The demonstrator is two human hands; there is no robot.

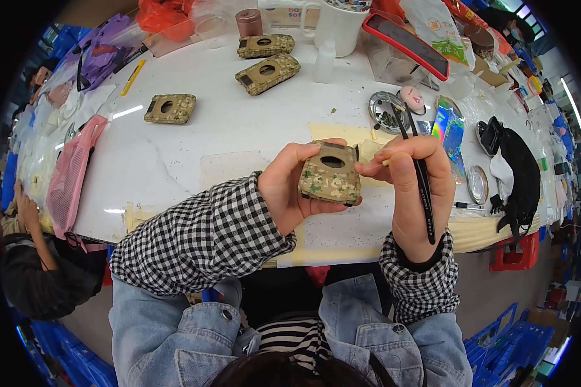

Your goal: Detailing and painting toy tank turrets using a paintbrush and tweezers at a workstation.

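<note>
Camouflage hull [330, 177], a small model body with an oval opening in its upper part, sits in my left hand [287, 187] above the near part of the white table [239, 122]. That hand is curled around it from the left, thumb at the top corner and fingers beneath, closed just enough to hold it. My right hand [419, 174] is at its other side, thumb and fingers drawn together near the hull's right edge; I cannot tell whether the fingertips touch it. Black tweezers [424, 193] are tucked in that same hand, tips pointing away from me, and a small pale bit shows by the fingertips, too small to make out. Both my wrists are in black-and-white checked sleeves [193, 232]. Farther out, on the right, lie a shiny patterned sheet [448, 129] and a round dish [372, 106] with dark bits in it, a pink rounded object [412, 98] just beside it. To the left is another hull [168, 108], with a yellow tool [132, 77] beyond it. Two more hulls [268, 73] lie near each other farther back, a small white bottle [325, 62] to their right. Behind that stand a red-edged phone [407, 44] and a white mug [337, 29].
</note>
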